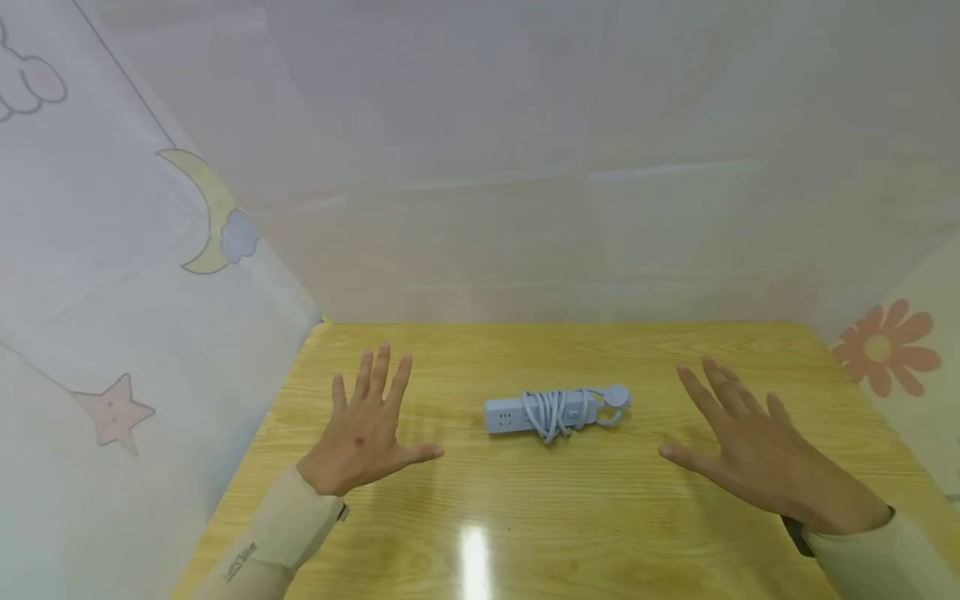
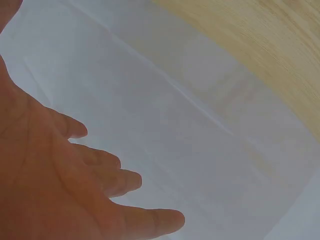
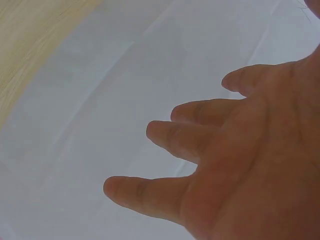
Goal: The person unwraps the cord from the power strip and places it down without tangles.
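A pale power strip (image 1: 507, 415) lies on the wooden table in the head view, its cord (image 1: 551, 414) wound round its middle. The round plug (image 1: 617, 396) sits at the strip's right end. To the left of the strip, my left hand (image 1: 363, 442) is held with fingers spread, touching nothing that I can see. My right hand (image 1: 757, 454) is spread likewise on the other side, apart from the plug. Both wrist views show a bare palm, the left hand (image 2: 65, 175) and the right hand (image 3: 235, 160), with straight fingers and nothing held.
The yellow wood-grain table (image 1: 570, 517) reaches back to a pale sheet (image 1: 525, 167) hung behind it. A printed side sheet with a moon (image 1: 213, 208) and a star (image 1: 120, 410) stands at the left. An orange flower (image 1: 885, 348) is printed on the right one.
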### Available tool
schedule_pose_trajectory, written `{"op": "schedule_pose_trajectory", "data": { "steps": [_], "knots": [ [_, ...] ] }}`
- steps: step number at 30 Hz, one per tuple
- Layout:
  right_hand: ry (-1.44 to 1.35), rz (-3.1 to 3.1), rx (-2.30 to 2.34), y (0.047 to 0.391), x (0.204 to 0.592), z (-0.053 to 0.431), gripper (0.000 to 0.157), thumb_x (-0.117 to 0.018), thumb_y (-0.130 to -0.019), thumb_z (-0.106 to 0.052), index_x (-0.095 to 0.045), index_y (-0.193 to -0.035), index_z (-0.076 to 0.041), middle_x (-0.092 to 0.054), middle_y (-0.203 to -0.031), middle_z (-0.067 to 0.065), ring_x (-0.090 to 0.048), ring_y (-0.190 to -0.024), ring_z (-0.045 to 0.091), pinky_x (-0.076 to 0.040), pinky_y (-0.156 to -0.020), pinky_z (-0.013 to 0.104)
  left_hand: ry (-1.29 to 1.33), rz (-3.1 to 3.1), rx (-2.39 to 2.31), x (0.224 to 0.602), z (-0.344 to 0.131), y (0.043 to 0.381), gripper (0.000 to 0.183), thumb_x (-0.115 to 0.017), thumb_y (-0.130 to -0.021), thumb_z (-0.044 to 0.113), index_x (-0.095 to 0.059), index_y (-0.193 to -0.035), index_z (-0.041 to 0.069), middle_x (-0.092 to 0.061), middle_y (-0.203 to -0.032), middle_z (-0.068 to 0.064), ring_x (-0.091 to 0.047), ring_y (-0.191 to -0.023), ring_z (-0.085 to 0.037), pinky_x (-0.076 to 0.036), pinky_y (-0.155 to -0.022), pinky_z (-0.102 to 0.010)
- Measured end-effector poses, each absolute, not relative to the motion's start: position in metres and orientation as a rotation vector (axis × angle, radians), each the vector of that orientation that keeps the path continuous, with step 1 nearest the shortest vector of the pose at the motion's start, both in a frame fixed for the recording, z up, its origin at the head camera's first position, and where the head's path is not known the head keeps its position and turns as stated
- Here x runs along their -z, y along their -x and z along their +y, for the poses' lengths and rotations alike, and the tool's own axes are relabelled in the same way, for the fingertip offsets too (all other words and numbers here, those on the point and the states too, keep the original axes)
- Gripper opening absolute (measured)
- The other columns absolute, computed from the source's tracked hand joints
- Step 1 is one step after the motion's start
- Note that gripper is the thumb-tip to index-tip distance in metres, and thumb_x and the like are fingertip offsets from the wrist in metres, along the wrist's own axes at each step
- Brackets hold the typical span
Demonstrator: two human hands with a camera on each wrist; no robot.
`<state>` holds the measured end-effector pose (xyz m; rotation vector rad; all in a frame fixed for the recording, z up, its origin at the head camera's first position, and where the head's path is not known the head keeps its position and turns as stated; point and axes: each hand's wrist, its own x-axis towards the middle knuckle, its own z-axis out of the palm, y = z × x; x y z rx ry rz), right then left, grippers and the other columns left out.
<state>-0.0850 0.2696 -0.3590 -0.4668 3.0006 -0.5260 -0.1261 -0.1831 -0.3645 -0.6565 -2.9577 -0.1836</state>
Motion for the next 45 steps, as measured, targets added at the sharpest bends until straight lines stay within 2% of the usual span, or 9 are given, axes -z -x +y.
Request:
{"op": "schedule_pose_trajectory", "data": {
  "steps": [9,18,32,45],
  "knots": [
    [0.489,2.967,0.591,0.092,0.360,0.259,0.093,-0.057,-0.098,-0.054,0.001,-0.161,-0.016,0.006,-0.164,0.024,-0.008,-0.144,0.056,0.001,-0.100,0.081,0.674,-2.932,0.187,0.370,-0.182,0.126,0.119,-0.065,-0.080,0.073,-0.011,-0.159,0.001,0.002,-0.163,-0.027,-0.002,-0.148,-0.047,-0.014,-0.103,-0.080],
    [0.512,2.939,0.628,0.100,0.366,0.253,0.092,-0.056,-0.098,-0.053,0.000,-0.161,-0.017,0.005,-0.164,0.025,-0.011,-0.142,0.058,-0.004,-0.098,0.083,0.754,-2.803,0.176,0.385,-0.181,0.130,0.116,-0.070,-0.079,0.069,-0.020,-0.156,-0.002,-0.009,-0.161,-0.030,-0.011,-0.147,-0.048,-0.021,-0.100,-0.080],
    [0.547,2.967,0.614,0.105,0.374,0.247,0.092,-0.059,-0.097,-0.052,-0.004,-0.161,-0.015,0.001,-0.163,0.027,-0.016,-0.141,0.059,-0.008,-0.100,0.081,0.871,-2.764,0.202,0.406,-0.168,0.140,0.111,-0.068,-0.081,0.068,-0.023,-0.156,-0.001,-0.013,-0.162,-0.028,-0.012,-0.148,-0.045,-0.021,-0.103,-0.078],
    [0.698,3.030,0.646,0.110,0.389,0.243,0.086,-0.062,-0.097,-0.047,-0.017,-0.160,-0.011,-0.013,-0.161,0.027,-0.022,-0.141,0.054,-0.011,-0.104,0.078,0.972,-2.733,0.264,0.424,-0.160,0.148,0.104,-0.075,-0.081,0.060,-0.030,-0.154,0.000,-0.020,-0.160,-0.026,-0.019,-0.147,-0.043,-0.023,-0.105,-0.075]
  ]
}}
